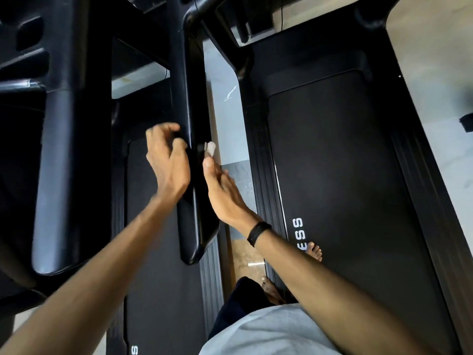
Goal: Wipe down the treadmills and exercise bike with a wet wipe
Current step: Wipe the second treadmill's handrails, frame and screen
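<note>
Right hand (pixel 220 190) pinches our small white wet wipe (pixel 211 148) against the glossy black treadmill handrail (pixel 190 160); our left hand (pixel 167 160) curls round its other side, steadying. We judge the handrail wiping underway; next, slide the wipe along its length.

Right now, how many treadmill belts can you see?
2. One treadmill belt lies on the left, under the hands; the other treadmill belt lies on the right, beside a bare foot. More may be out of view.
</note>
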